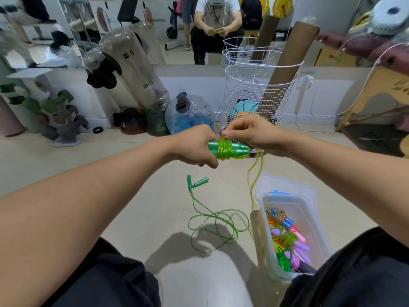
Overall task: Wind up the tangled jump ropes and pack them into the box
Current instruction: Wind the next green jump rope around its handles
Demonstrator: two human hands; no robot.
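- Head view shows your two hands raised in front of you, over the floor [155, 207].
- Your left hand [194, 147] grips one end of a pair of green handles [223, 150], fingers curled round them.
- Your right hand [250, 134] pinches the green cord [254, 173] at the top of the bundle; several turns are wrapped round the middle of the two handles, and the cord's loose tail hangs down from the bundle toward the floor.
- One more green rope [212, 220] lies loose on the floor below your hands, its two handles [197, 181] side by side and its cord in tangled loops.
- One clear box [287, 229] stands on the floor by your right knee, just right of the loose rope. It holds several wound ropes [285, 238] in orange, blue, purple, pink and green; you cannot count them exactly, since they overlap.
- One white wire basket [259, 94] stands behind your hands with one cardboard tube [285, 69] leaning in it.
- A mirror [199, 29] on the wall behind shows your reflection.
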